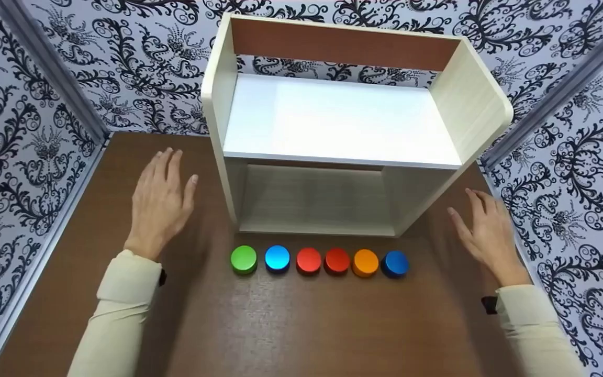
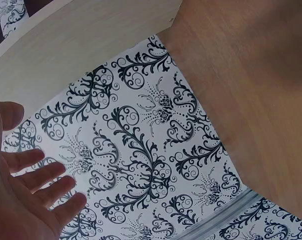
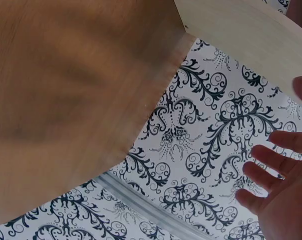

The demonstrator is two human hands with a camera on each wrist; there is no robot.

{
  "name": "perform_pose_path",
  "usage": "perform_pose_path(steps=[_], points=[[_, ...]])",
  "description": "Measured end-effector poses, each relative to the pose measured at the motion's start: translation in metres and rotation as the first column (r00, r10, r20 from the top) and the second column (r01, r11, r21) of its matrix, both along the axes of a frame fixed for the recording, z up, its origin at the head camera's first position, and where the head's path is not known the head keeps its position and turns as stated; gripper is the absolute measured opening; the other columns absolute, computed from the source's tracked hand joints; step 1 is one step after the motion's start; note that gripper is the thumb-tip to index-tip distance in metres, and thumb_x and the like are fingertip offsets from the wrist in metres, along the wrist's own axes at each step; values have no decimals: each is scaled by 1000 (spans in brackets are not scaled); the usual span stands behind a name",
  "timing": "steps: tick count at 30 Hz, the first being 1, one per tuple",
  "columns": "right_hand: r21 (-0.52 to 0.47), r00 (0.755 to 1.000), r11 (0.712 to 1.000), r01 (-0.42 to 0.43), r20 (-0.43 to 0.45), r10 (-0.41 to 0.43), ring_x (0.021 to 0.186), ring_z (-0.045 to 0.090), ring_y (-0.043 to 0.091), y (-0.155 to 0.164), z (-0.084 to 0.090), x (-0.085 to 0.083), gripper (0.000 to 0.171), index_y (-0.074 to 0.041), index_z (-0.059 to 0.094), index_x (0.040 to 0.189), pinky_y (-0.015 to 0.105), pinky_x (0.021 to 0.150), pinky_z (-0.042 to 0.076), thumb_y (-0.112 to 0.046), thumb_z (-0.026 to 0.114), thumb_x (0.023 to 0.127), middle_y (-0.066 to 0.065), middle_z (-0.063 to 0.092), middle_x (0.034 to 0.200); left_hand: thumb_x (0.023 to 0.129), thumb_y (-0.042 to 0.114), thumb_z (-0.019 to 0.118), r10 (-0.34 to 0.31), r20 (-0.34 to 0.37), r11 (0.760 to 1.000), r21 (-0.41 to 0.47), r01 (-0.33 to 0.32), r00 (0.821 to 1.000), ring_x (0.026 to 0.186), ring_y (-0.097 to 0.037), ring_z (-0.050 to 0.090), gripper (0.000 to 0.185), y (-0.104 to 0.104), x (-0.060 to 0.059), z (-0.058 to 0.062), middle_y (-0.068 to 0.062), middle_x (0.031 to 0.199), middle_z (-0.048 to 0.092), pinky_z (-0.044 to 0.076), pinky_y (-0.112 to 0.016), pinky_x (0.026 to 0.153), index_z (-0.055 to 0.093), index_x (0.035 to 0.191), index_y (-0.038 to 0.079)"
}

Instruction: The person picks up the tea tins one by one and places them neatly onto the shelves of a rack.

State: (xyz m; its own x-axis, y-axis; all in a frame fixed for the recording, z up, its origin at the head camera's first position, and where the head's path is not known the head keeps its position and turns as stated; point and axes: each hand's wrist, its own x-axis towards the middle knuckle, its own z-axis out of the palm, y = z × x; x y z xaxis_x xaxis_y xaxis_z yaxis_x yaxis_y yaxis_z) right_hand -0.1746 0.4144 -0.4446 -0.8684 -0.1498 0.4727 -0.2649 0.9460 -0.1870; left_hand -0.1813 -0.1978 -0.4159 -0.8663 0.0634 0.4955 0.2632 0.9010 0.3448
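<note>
Six round glossy discs [image 1: 322,261] (smooth brown table [image 1: 291,324])

Green [image 1: 243,258], light blue [image 1: 277,257], two red, orange, dark blue discs; cream shelf [image 1: 341,123]; brown table [image 1: 280,324]; black-and-white scrollwork walls [image 1: 29,131]

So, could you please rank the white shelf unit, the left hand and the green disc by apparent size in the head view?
1. White shelf unit, by far the largest.
2. Left hand.
3. Green disc, smallest.

Bright overhead light, shelf [image 1: 333,118] glare
</note>
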Motion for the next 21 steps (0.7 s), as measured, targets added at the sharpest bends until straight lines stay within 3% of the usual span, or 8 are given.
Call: perform_pose_path(steps=[5,10,16,21], points=[[-20,1000,999,25,19,-25,115,49,53,-5,0,8,55,8,55,135,66,100,36,-32,63,98,35,53,126,105,28,52,4,18,1000,9,-5,1000,123,-50,51,51,2,4,-4,-32,135,54,45,-63,101,49,142,-8],[-54,999,998,32,31,-30,100,54,51,-11,-2,16,50,6,57,132,64,86,43,-24,69,95,32,58,114,106,29,51,8,88,999,40,-11,996,112,-52,57,48,4,8,-10,-32,127,59,49,-66,88,53,139,-6],[-115,997,993,41,76,-32,97,59,45,-19,-6,25,44,3,59,130,62,78,47,-20,71,94,23,64,107,106,32,52,-25,137,985,171,1,990,108,-47,59,47,5,11,-17,-27,120,64,48,-67,86,55,138,-3],[-152,994,988,41,107,-25,95,62,40,-26,-11,33,42,1,59,128,60,78,48,-18,72,93,20,65,104,107,33,51,-82,160,941,338,24,984,109,-39,61,49,6,12,-16,-21,121,65,48,-60,91,54,141,-1]])
